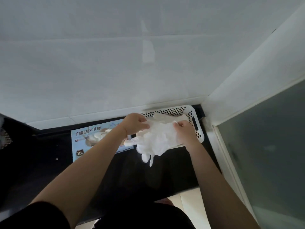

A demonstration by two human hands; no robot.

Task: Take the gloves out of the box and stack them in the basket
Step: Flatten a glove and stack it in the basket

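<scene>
Nearest the camera, at about 6 o'clock, a black short sleeve (41,215) covers the person's left shoulder, and both bare forearms reach up the frame toward the centre. They cross a glossy black countertop (33,171) that fills the lower left and middle.

The left hand (134,123), just right of centre, has its fingers and thumb curled to pinch the upper left edge of a bunch of thin white disposable gloves (156,139). The right hand (183,129), toward 3 o'clock from the left one, pinches the upper right edge of the same bunch between curled fingers and thumb. The gloves hang spread between the two hands, and their limp fingers dangle toward 6 o'clock over the black counter.

Behind the gloves, toward 1 o'clock, stands a white perforated plastic basket (193,118) with a slot handle in its right wall; it sits in the corner where the counter meets the white wall (99,63). At least one pale glove (163,116) lies inside it, near the far wall. The held bunch overlaps the basket's near rim.

Toward 9 o'clock from the hands, a light blue cardboard glove box (82,142) marked XL lies flat on the counter, just beside the basket, with white gloves bulging from its top opening. A frosted glass panel (272,146) in a white frame fills the right side.
</scene>
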